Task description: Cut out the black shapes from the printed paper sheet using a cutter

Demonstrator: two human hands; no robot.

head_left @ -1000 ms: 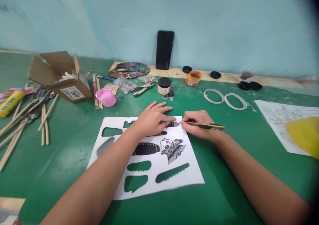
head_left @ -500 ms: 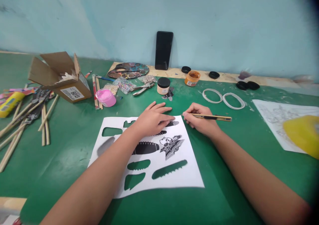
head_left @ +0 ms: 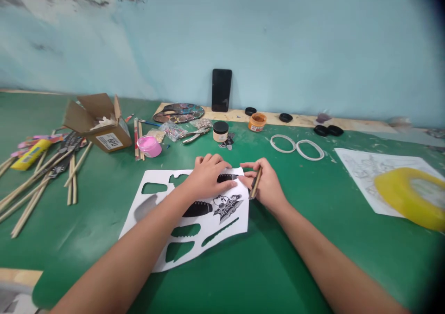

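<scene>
A white printed paper sheet (head_left: 244, 214) with several cut-out holes lies on the green tabletop, its right side lifted and curling. My left hand (head_left: 208, 178) rests on its upper part, fingers apart over the dark printed shapes. At the sheet's top right corner, my right hand (head_left: 267, 188) has thumb and forefinger on the paper's edge. A slim gold utility knife (head_left: 256, 182) is tucked in that same hand, standing nearly upright in view. Between the hands and the lower holes is a printed black-and-white figure (head_left: 226, 207).
Behind the sheet stand a black-lidded jar (head_left: 220, 133), an orange paint jar (head_left: 257, 123) and a phone (head_left: 221, 90) against the wall. Pliers (head_left: 195, 135), a pink tub (head_left: 149, 146), a cardboard box (head_left: 104, 128) and wooden sticks (head_left: 31, 207) lie left. Yellow tape (head_left: 392, 189) sits right.
My right hand has come to the sheet's corner and turned the knife from level to nearly upright. The sheet's right side has lifted and bent. The view has tilted upward.
</scene>
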